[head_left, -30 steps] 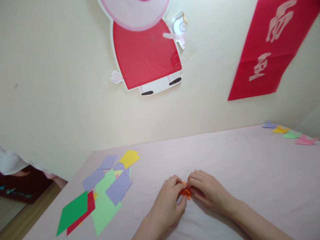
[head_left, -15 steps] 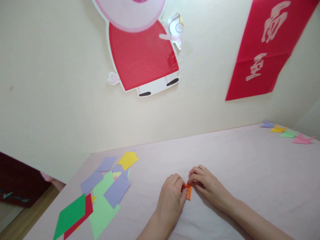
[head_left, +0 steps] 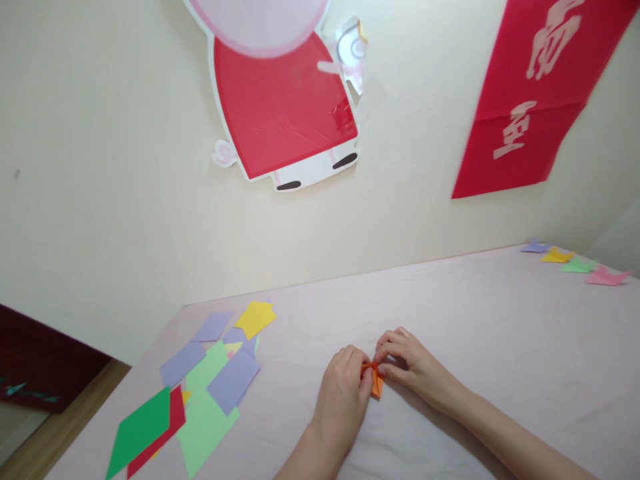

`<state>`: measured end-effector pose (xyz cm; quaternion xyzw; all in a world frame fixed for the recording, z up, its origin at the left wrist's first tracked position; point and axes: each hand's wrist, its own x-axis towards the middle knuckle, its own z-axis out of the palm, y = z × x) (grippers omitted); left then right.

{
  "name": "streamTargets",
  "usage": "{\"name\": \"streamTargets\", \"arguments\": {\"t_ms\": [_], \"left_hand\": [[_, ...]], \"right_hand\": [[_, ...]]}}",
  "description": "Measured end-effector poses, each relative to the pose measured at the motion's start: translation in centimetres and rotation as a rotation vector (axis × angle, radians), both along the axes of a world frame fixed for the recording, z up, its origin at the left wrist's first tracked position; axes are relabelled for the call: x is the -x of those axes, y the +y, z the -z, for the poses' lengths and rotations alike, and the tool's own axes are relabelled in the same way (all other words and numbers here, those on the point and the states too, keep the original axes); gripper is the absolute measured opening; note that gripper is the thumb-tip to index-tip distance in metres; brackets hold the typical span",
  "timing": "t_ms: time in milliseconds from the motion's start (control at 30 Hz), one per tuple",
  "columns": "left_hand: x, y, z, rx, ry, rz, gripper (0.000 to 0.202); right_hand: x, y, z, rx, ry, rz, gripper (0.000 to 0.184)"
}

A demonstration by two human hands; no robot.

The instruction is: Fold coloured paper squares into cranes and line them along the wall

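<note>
Both hands pinch a small folded orange paper (head_left: 375, 380) between them: the left hand (head_left: 345, 397) has its fingers curled tight against the paper's left edge, and the right hand (head_left: 410, 367) closes its fingertips on the top and right of it, low over the pale pink table (head_left: 500, 347). To the left on the table lies a loose spread of coloured paper sheets (head_left: 200, 393), and four folded paper pieces (head_left: 575, 261) sit at the far right corner. Behind, a cartoon cut-out (head_left: 285, 107) and a red banner (head_left: 530, 100) hang on the cream wall (head_left: 100, 167).

orange paper (head_left: 376, 382) folded smaller, hands pressed closer together
</note>
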<state>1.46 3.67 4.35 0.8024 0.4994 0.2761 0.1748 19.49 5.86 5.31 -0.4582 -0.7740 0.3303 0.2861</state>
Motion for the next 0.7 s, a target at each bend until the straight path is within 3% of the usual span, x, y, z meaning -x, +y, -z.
{"name": "streamTargets", "arguments": {"t_ms": [333, 700], "left_hand": [[-0.5, 0.2, 0.1, 0.048, -0.017, -0.002, 0.020], [0.1, 0.5, -0.6, 0.184, -0.124, -0.013, 0.020]], "right_hand": [[0.4, 0.0, -0.1, 0.050, -0.025, 0.037, 0.019], [1.1, 0.2, -0.6, 0.075, -0.107, 0.096, 0.011]]}}
